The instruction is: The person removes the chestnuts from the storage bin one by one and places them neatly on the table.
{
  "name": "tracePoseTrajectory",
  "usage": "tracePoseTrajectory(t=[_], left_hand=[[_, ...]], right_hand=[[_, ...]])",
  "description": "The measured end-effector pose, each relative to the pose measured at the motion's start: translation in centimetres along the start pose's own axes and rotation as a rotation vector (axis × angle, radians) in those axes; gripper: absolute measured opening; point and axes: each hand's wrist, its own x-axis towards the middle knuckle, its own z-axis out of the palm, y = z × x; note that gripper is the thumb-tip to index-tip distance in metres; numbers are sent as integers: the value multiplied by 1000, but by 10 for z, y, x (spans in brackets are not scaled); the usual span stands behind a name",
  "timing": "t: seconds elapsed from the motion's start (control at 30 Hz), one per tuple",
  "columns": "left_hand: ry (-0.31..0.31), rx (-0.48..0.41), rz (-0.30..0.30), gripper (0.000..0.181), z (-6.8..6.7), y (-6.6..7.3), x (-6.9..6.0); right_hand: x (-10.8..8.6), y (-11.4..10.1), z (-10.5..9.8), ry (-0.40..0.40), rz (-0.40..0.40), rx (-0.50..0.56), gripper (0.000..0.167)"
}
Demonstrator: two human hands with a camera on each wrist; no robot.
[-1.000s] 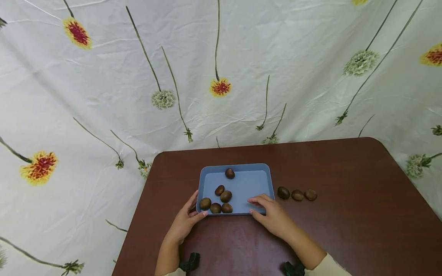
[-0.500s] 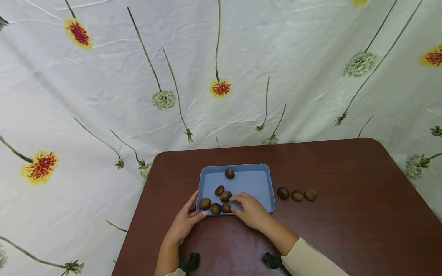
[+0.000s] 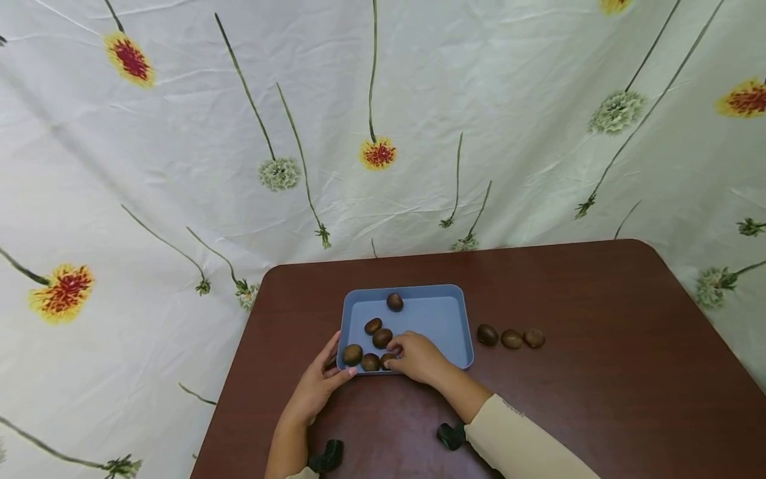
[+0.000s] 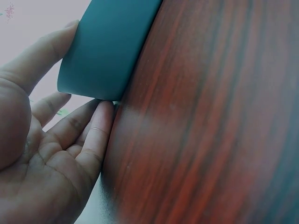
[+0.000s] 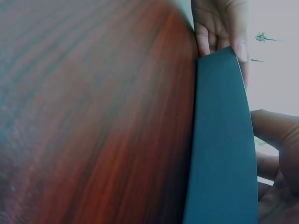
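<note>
- blue tray, lower middle of the head frame, long axis running left-right, six nuts inside
- left hand: grip's on its lower-left corner
- right hand: narrow grip round the bottom-row right-end nut; mostly covered, can't tell its axis
- three loose nuts rowed left-right on the worktop, tray's right

The right hand partly covers the nut at the tray's seven o'clock, so its hold is unclear. At six o'clock the head view cuts off the table and sleeves. Both wrist views hide the tray's inside.
</note>
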Motion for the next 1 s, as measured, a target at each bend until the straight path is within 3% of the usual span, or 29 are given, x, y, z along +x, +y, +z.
tracePoseTrajectory(t=[0.23, 0.67, 1.0], left_hand=[[0, 14, 20, 87, 0, -1, -1], [12, 24, 24, 88, 0, 0, -1], [11, 7, 25, 87, 0, 1, -1]], right_hand=[[2, 0, -1, -42, 25, 29, 17], [-1, -1, -2, 19, 14, -12, 15], [-5, 6, -6, 39, 18, 60, 12]])
